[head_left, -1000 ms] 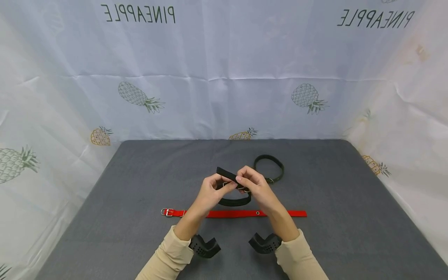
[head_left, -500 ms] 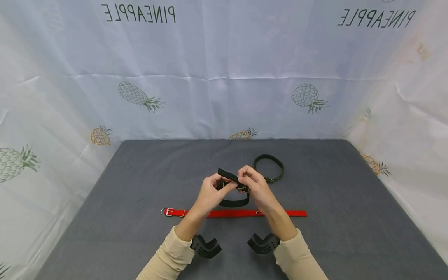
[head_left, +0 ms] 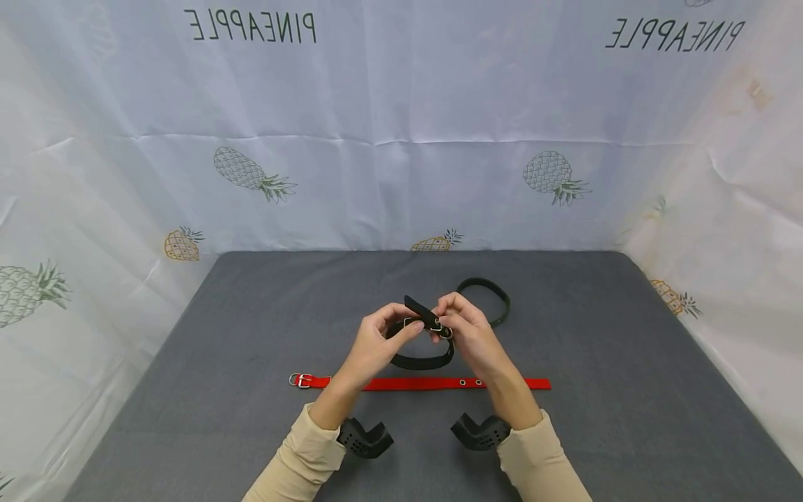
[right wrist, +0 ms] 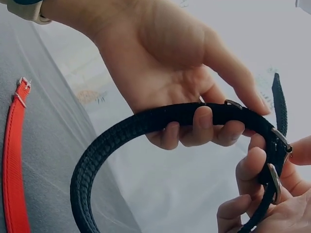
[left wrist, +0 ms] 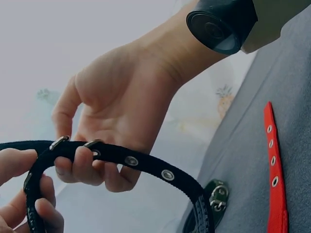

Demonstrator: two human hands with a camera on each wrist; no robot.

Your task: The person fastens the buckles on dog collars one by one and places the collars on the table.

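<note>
Passing room on the table (head_left: 627,390) along its left and right edges; held black collar (head_left: 423,363), red strap (head_left: 417,384) and dark loop (head_left: 507,302) block the middle.

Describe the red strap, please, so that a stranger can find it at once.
Start with the grey table in the head view. Under both forearms lies the red strap, its metal buckle at the left end. Unlike the looped black collar and dark green collar, it lies straight.

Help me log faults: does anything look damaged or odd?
The PINEAPPLE lettering on the curtain reads backwards, so it may hang reversed. The red collar and held black collar show no obvious damage.
</note>
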